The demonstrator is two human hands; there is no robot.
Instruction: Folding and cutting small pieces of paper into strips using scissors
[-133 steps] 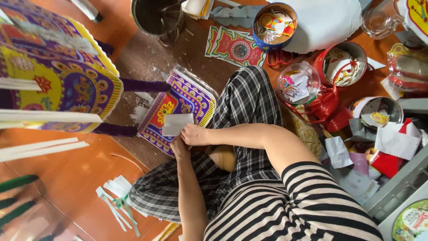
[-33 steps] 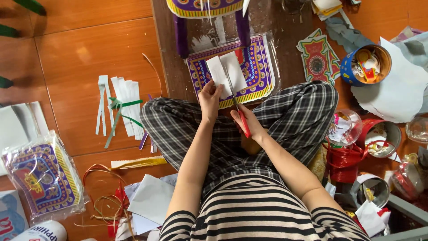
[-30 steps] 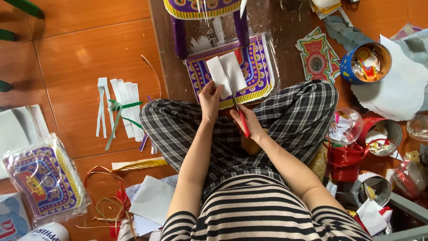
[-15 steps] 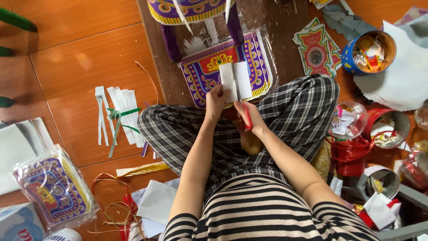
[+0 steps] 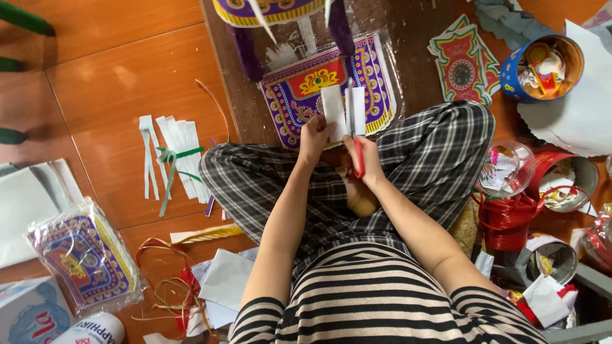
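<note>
Fingers of the left hand (image 5: 314, 135) pinch a white paper (image 5: 334, 112) above the patterned sheet (image 5: 306, 89). Right hand (image 5: 364, 159) grips red scissors (image 5: 356, 150) mid-sheet; a straight cut needs the paper held taut.

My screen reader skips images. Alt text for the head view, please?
A seated person's left hand holds a white paper piece while the right hand cuts it with red-handled scissors, above a purple patterned sheet on the floor.

- Clear plastic pack (image 5: 83, 261) at lower left: purple, yellow and red patterned sheets inside.
- Blue-and-white box (image 5: 29, 315) in bottom-left corner, red label.
- White tube (image 5: 86, 330) beside it, dark print.
- Clear sleeve (image 5: 331, 86) at top centre holding a purple patterned sheet.
</note>
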